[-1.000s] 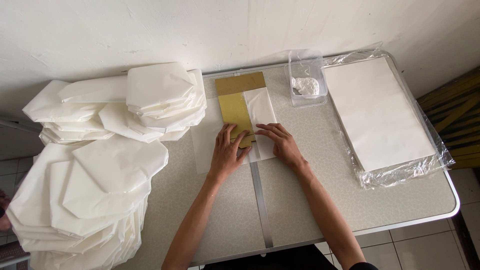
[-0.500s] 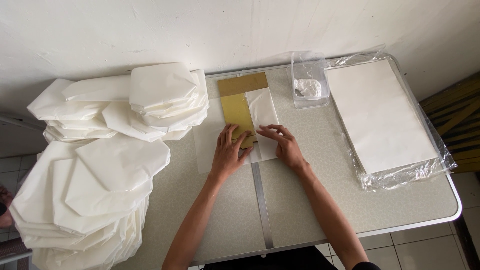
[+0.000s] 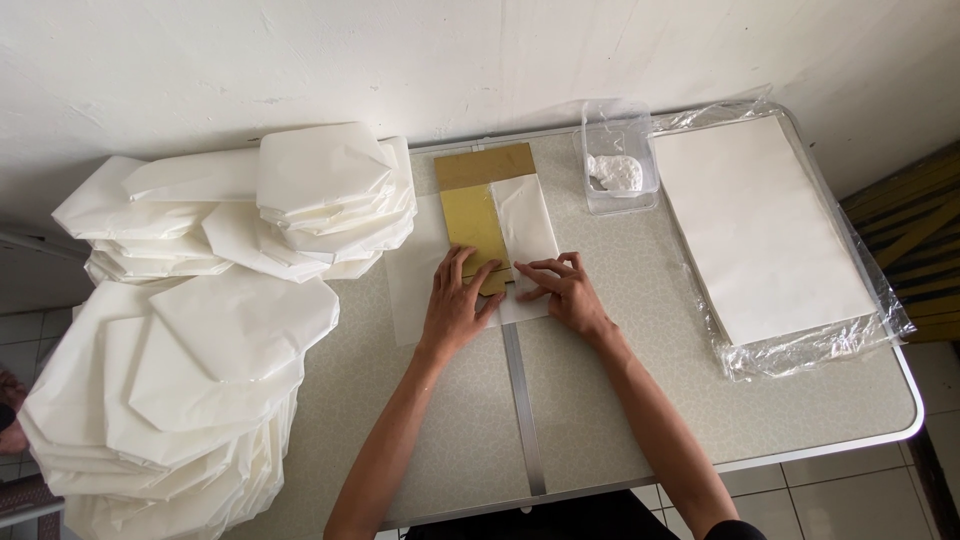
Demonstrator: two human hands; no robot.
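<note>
Both hands, left [image 3: 455, 305] and right [image 3: 562, 292], press flat and open on white paper [image 3: 525, 225] folded over a gold card [image 3: 476, 222].

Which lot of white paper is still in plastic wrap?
The flat stack at the table's right end, beside the clear tub. It lies in opened clear wrap; the folded piles on the left are bare.

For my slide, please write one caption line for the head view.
Both hands, left hand and right hand, press white paper folded over a brown card template on a table.
</note>
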